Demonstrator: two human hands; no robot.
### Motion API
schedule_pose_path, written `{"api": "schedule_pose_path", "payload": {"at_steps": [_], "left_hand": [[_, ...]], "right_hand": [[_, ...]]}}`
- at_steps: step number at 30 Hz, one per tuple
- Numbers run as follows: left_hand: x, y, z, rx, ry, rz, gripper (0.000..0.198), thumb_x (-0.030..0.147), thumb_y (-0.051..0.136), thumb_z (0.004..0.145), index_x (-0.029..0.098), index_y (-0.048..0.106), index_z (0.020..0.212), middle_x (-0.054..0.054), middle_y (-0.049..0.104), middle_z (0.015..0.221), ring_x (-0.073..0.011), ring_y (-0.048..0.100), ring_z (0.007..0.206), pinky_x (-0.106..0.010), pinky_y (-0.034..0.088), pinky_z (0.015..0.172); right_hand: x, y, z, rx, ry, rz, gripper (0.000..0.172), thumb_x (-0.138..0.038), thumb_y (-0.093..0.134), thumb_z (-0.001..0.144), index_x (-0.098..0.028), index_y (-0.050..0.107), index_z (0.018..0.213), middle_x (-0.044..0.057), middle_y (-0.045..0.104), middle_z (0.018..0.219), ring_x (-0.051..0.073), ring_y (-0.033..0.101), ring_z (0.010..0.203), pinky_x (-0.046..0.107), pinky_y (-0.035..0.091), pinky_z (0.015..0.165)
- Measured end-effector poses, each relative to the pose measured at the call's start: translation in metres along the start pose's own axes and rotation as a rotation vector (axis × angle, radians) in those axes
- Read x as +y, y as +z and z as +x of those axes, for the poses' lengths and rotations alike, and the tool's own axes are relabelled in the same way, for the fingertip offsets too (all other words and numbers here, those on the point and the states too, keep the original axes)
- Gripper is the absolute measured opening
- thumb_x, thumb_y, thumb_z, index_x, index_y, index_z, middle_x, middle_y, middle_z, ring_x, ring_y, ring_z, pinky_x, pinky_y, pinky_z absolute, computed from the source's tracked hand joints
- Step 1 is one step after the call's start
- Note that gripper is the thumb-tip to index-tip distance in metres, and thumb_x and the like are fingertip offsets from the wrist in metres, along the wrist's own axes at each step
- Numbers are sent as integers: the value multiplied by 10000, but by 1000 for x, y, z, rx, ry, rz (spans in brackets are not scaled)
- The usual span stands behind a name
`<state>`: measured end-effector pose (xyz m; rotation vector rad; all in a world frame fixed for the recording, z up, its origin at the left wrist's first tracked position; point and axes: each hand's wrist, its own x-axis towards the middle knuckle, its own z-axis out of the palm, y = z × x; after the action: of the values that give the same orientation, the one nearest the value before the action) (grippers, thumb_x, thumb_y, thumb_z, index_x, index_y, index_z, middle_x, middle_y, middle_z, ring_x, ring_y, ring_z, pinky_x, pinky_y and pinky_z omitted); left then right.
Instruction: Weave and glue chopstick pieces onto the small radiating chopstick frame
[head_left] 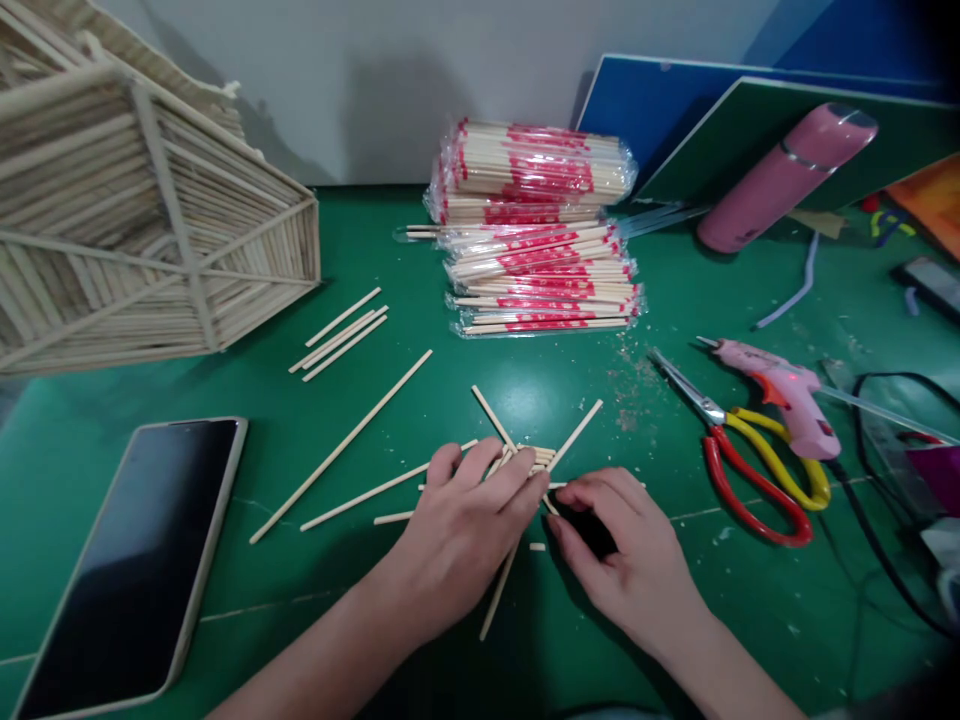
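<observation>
Crossed wooden chopsticks [576,434] form a small star-like frame on the green table, with short sticks filling part of its middle. My left hand [461,535] lies over the frame, its fingers curled down onto the sticks and hiding much of the centre. At the frame's right side my right hand [630,565] pinches a short chopstick piece [551,505] between thumb and fingers. A tiny cut stick bit [537,547] lies just below. Left of the frame, a long loose chopstick [341,447] rests at a slant.
Wrapped chopstick packs [544,260] are piled at the back. Scissors [739,450] and a pink glue gun [787,392] lie right, near a pink flask [784,180]. A phone [135,560], several cut sticks [341,340] and a large stick-built structure [165,220] occupy the left.
</observation>
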<state>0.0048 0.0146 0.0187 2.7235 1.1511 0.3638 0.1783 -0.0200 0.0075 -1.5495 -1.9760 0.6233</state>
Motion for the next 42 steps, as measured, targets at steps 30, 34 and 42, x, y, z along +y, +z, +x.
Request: {"api": "schedule_pose_path", "payload": {"at_steps": [30, 34, 42], "left_hand": [[13, 4, -15, 92, -1, -118, 97, 188, 505, 811, 222, 591, 844, 8, 593, 866, -155, 468, 867, -336, 290, 776], [17, 11, -20, 95, -32, -68, 122, 195, 499, 812, 216, 586, 896, -5, 591, 876, -168, 458, 890, -356, 278, 801], [18, 11, -17, 70, -25, -42, 164, 184, 465, 818, 181, 574, 941, -44, 570, 908, -196, 434, 906, -375, 263, 815]], "right_hand": [[5, -2, -1, -42, -42, 24, 127, -205, 523, 788, -217, 649, 799, 22, 527, 703, 133, 483, 669, 259, 392, 577], [6, -2, -1, -29, -41, 13, 127, -206, 529, 782, -222, 654, 792, 17, 530, 695, 130, 493, 658, 250, 386, 560], [6, -2, -1, -38, -38, 24, 133, -204, 522, 788, -218, 654, 788, 22, 529, 695, 133, 483, 665, 257, 390, 566]]}}
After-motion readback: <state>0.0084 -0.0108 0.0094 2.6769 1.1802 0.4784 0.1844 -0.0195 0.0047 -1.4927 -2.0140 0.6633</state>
